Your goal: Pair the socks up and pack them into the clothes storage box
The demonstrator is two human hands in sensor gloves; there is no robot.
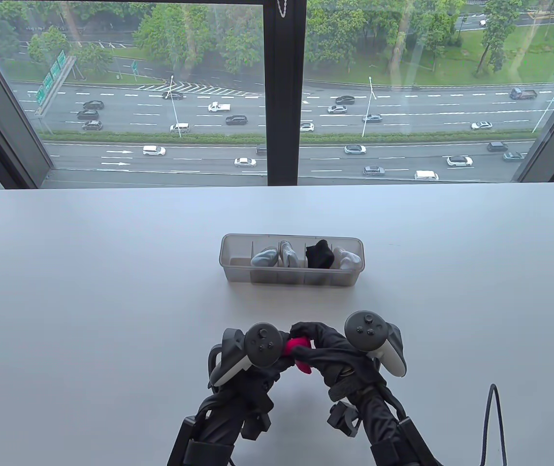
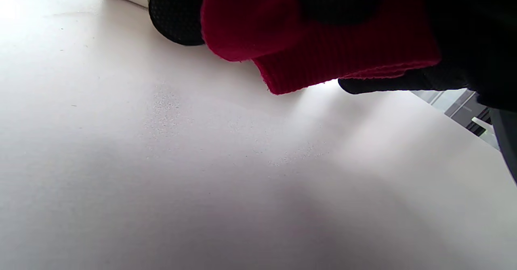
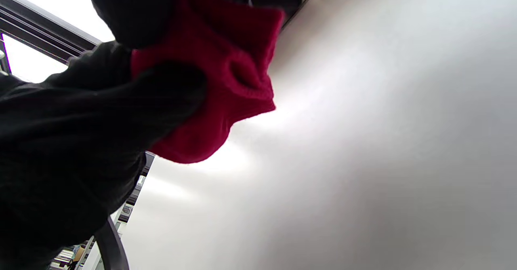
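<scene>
Both gloved hands hold a bundle of red socks [image 1: 298,350] just above the table, near its front edge. My left hand [image 1: 277,357] grips the bundle from the left and my right hand [image 1: 313,347] wraps over it from the right. Up close, the red socks [image 2: 323,47] hang under my left hand's black fingers [image 2: 175,15], lifted off the white table. In the right wrist view the red socks [image 3: 218,80] are folded, with dark glove fingers [image 3: 161,96] pressed into them. The clear storage box [image 1: 291,279] stands farther back, its leftmost compartment empty.
The box's other compartments hold a pale blue sock pair [image 1: 264,257], a grey-white pair [image 1: 288,253], a black pair [image 1: 319,255] and a white pair [image 1: 347,259]. A black cable [image 1: 493,417] loops at the front right. A window lies behind the table's far edge [image 1: 277,190].
</scene>
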